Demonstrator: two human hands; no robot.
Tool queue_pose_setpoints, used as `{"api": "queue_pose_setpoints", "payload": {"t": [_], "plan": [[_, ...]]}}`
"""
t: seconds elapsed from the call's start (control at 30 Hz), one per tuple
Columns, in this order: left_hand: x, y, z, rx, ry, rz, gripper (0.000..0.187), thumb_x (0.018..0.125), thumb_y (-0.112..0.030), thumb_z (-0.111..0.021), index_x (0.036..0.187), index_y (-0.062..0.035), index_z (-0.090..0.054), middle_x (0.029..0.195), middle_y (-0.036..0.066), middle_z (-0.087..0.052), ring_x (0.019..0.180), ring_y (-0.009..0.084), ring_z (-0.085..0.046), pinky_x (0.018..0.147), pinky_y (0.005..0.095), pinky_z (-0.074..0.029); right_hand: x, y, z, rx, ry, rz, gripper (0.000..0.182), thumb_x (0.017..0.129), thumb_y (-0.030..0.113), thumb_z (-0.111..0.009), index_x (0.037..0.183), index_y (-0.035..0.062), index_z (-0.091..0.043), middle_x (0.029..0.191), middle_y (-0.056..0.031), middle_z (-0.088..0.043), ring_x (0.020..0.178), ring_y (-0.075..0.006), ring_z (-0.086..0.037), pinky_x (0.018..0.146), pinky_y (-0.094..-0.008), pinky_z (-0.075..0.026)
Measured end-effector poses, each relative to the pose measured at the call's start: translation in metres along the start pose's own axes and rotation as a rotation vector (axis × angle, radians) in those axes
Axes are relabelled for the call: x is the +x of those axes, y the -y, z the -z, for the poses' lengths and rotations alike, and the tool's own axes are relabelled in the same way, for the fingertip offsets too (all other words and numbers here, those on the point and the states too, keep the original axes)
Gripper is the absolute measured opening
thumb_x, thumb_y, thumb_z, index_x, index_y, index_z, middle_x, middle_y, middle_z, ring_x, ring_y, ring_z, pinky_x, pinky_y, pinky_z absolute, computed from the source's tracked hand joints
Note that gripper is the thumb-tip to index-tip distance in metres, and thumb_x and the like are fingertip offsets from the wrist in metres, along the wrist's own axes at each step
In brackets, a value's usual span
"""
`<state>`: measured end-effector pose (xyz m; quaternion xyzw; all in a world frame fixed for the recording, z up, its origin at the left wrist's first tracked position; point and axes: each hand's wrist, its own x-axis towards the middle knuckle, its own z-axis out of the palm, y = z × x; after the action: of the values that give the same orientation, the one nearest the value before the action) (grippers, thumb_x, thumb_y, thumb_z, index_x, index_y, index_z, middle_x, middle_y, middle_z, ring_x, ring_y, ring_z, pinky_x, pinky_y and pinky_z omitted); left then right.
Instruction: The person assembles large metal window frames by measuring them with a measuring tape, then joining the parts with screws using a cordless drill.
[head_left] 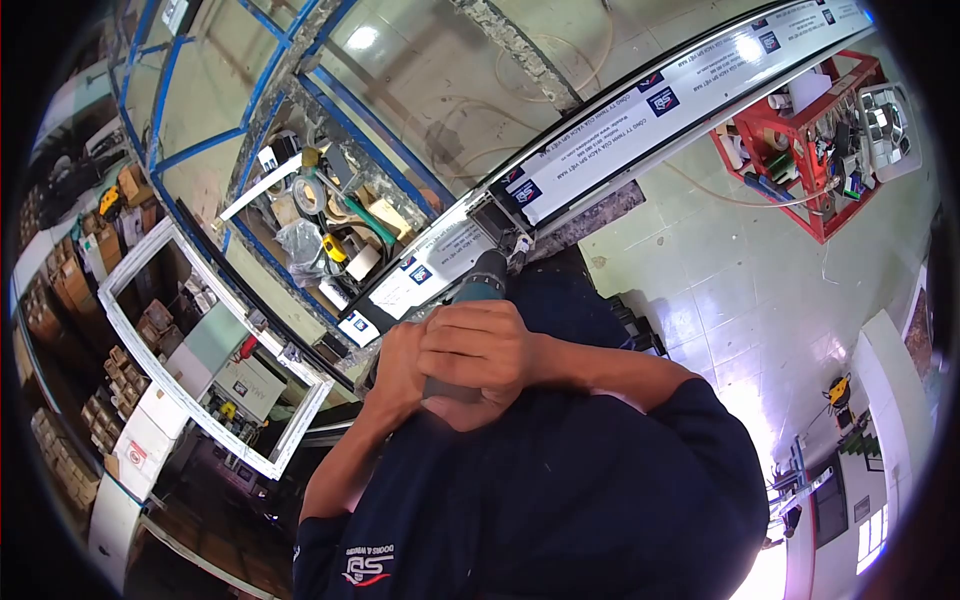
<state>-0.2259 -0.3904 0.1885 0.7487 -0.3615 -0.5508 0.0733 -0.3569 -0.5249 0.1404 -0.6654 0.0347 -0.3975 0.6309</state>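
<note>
My right hand (pixel 478 345) is wrapped over the back of a power drill (pixel 478 290), its fingers curled around the housing. Pressed against it from the left, my left hand (pixel 398 362) also grips the drill, partly covered by the right. The drill's dark chuck (pixel 490 264) points away from me, right by a small metal fitting (pixel 520 246) at a dark opening in a long frame profile (pixel 590 165). White protective film with printed logos covers the profile. The drill's bit is too small to make out.
Blue-painted metal framing (pixel 370 130) holds the work. On its left sit a tape roll (pixel 308 196), a yellow tape measure (pixel 333 247) and a green-handled tool (pixel 372 221). A red tool rack (pixel 800 150) stands at right; a white window frame (pixel 165 370) at left.
</note>
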Motion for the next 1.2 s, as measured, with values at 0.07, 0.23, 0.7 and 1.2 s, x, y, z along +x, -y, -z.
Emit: {"api": "queue_pose_setpoints", "payload": {"t": [0.07,0.23,0.7,1.2], "plan": [[0.0,0.002,0.0,-0.015,-0.012,-0.037,0.052,0.077,-0.037,-0.076,0.11,0.0024,-0.067,0.076,0.026,-0.069,0.074,0.0485,-0.068,0.067,0.0545,-0.053,0.0,0.0,0.0,-0.003,-0.012,0.004,0.031,0.074,0.025,-0.079,0.089,0.0008,-0.068,0.087,-0.0107,-0.067,0.077,-0.0308,-0.07,0.072,-0.0402,-0.06],[-0.001,0.003,0.001,-0.038,-0.032,-0.04,0.036,0.079,-0.031,-0.074,0.091,0.002,-0.067,0.077,0.025,-0.068,0.076,0.0487,-0.067,0.067,0.0547,-0.053,0.002,0.002,0.0,-0.006,-0.023,-0.005,0.029,0.073,0.024,-0.08,0.087,0.0018,-0.067,0.086,-0.0103,-0.067,0.076,-0.0304,-0.07,0.069,-0.0386,-0.059],[-0.002,0.008,-0.003,-0.026,-0.073,-0.139,0.038,0.075,-0.036,-0.075,0.083,0.0009,-0.066,0.075,0.024,-0.067,0.073,0.0473,-0.066,0.066,0.0548,-0.052,0.004,0.002,0.0,0.01,-0.025,-0.013,0.028,0.074,0.023,-0.08,0.088,0.002,-0.067,0.084,-0.0103,-0.066,0.073,-0.0305,-0.069,0.066,-0.0386,-0.058],[0.002,0.001,-0.001,-0.066,-0.061,-0.104,0.053,0.067,-0.038,-0.078,0.098,0.004,-0.066,0.076,0.025,-0.068,0.075,0.0488,-0.067,0.068,0.0552,-0.053,0.005,0.001,0.0,0.007,-0.035,-0.005,0.026,0.073,0.023,-0.079,0.089,0.0036,-0.069,0.083,-0.0094,-0.066,0.072,-0.0286,-0.068,0.065,-0.0386,-0.057]]}}
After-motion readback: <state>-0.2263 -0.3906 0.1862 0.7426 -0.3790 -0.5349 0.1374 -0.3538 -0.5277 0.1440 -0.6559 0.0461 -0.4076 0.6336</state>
